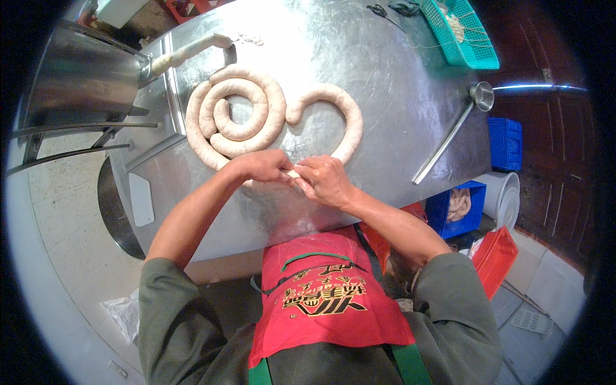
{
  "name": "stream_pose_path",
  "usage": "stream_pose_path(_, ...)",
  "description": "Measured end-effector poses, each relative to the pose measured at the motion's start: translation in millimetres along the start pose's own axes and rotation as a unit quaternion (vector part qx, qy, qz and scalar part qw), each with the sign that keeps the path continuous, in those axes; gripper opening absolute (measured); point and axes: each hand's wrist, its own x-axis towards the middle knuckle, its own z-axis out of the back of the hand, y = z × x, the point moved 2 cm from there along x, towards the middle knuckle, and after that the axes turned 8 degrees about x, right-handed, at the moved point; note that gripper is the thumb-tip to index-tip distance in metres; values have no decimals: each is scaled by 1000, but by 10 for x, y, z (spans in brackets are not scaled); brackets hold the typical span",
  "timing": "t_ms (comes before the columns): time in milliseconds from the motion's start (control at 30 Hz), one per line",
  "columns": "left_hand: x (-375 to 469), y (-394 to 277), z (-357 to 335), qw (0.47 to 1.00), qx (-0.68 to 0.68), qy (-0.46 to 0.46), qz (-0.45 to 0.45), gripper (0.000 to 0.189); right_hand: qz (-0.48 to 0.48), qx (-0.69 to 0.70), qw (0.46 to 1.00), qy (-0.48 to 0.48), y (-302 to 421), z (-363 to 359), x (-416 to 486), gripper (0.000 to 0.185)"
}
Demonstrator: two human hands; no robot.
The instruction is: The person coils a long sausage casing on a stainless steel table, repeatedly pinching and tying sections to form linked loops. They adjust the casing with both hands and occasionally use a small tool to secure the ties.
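My left hand (269,166) and my right hand (327,179) meet near the front of a steel table (394,115). Between their fingertips they pinch a short pale section of sausage casing (292,173). From my right hand a filled sausage (355,122) curves up and round in an open hook, its rounded end beside a coil. That coil of thick pale sausage (275,108) lies in rings on the left, its outer length running down behind my left hand. My fingers partly hide the pinched section, so its exact shape cannot be told.
At the left, a steel sausage stuffer (86,72) has a nozzle covered with casing (192,52). A long-handled ladle (445,139), scissors (380,10) and a green basket with string (462,38) sit along the right. Blue crates, one holding sausages (459,204), stand below.
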Motion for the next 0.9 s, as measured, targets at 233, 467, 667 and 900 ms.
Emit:
stream_pose_path(233,41,-23,-18,999,26,-25,1,29,18,-6,1000,-1,12,12,1,14)
stream_pose_path(467,67,25,-96,996,50,-67,-23,24,-18,7,999,31,0,9,-45,27)
stream_pose_path(667,16,-35,-118,994,25,-96,-48,24,72,-36,994,71,-285,230,-139,51)
stream_pose_path(900,-86,-150,-87,994,28,-105,1,21,186,-232,927,230,-1312,796,-74,54)
